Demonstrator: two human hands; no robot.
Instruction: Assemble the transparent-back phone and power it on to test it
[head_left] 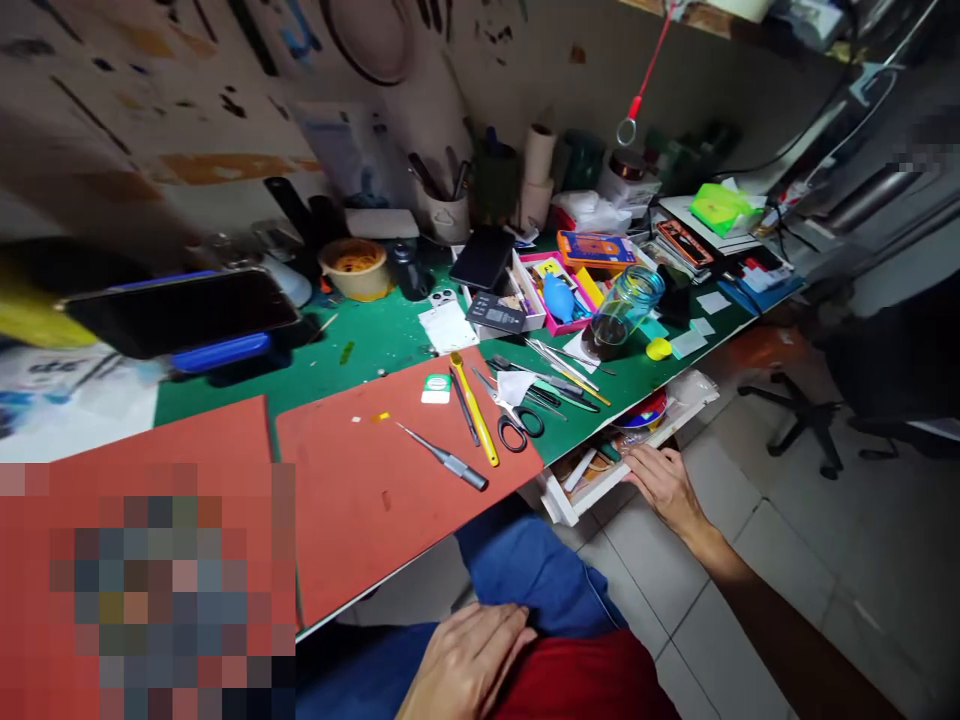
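At the bench's right front, my right hand (pixel 664 490) has its fingers hooked over the front panel of a white drawer (pixel 600 492), which is pulled out. Inside the drawer lie small mixed items, among them a round red and blue thing (pixel 643 410) and a clear plastic bag (pixel 694 390). My left hand (pixel 472 655) rests in my lap, fingers stretched side by side, with nothing visible in it. On the red-brown mat (pixel 360 540) are a grey precision screwdriver (pixel 450 463), a yellow-handled tool (pixel 474 410) and a thin dark tool (pixel 464 408). Black-handled scissors (pixel 517 420) lie at its edge.
Across the green bench top (pixel 337 350) stand a phone (pixel 180 310) on a blue stand, a glass jar (pixel 622 310), a blue air blower (pixel 559 298) in a pink box and several tweezers (pixel 562 360). A wheeled chair base (pixel 799 420) stands on the tiled floor.
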